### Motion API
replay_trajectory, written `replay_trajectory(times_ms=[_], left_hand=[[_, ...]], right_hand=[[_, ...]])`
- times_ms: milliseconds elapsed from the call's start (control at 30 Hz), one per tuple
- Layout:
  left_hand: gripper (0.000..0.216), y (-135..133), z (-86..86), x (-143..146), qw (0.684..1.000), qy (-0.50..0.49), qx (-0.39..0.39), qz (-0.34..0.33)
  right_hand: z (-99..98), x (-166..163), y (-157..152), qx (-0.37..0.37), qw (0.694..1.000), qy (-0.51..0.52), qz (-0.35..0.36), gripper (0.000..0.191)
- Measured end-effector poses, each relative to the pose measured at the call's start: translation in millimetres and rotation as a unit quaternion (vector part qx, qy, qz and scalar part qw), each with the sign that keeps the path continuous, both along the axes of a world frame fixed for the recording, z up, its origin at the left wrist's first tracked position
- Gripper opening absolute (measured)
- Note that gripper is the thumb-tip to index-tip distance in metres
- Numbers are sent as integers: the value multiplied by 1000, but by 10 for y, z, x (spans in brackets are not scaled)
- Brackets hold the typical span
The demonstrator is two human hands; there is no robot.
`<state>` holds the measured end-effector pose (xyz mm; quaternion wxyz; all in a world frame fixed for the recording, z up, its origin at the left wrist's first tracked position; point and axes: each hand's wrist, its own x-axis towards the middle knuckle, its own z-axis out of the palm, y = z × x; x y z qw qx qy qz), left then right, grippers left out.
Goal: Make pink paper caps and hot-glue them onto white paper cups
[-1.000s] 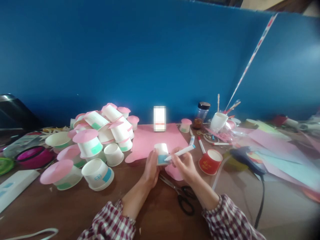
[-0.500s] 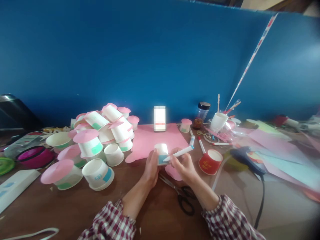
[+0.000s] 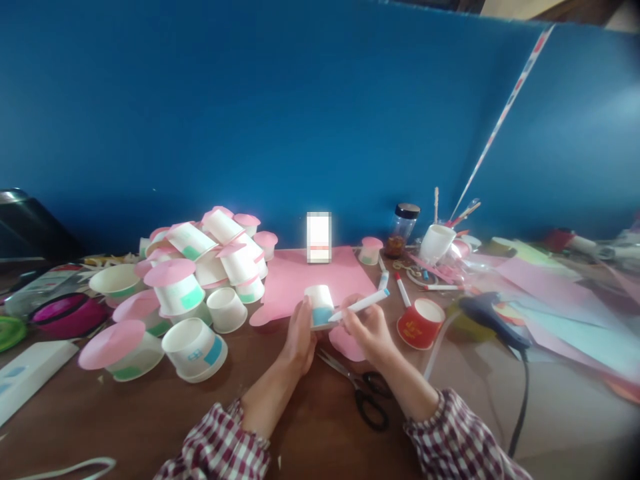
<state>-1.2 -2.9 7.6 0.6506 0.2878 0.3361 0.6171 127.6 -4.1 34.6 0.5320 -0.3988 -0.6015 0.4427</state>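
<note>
From the head view, we hold a small white cup (image 3: 319, 300) in our left hand (image 3: 299, 341), above the worktop (image 3: 310, 440). Our right hand (image 3: 369, 332) pinches a white marker (image 3: 364, 304), tip at the cup's blue patch (image 3: 322, 315); we cannot tell whether it touches. Scissors (image 3: 355, 381) lie nearer us.

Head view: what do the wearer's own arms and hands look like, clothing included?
The left hand and right hand are ungloved. The left sleeve and right sleeve are maroon-and-white check, with gathered cuffs that leave the wrists bare.
</note>
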Motion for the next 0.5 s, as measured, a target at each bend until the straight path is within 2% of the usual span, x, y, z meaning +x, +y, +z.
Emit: replay_trajectory(times_ms=[200, 500], left_hand=[[38, 13, 56, -1, 996, -60, -59, -6], [37, -3, 23, 11, 997, -63, -45, -22]], right_hand=[[7, 7, 22, -15, 999, 44, 1, 16], [-35, -16, 18, -22, 997, 68, 10, 18]])
